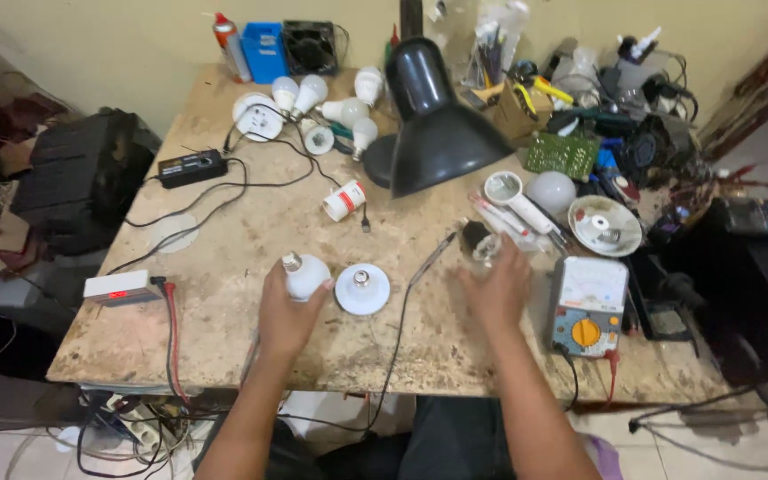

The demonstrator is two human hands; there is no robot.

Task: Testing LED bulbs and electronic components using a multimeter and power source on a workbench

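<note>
Head view, two hands (one bulb held)

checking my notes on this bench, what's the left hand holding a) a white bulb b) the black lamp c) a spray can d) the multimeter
a, the left hand is wrapped around a white bulb with its metal base up, while the multimeter, black lamp and spray can all sit untouched elsewhere on the table.
</note>
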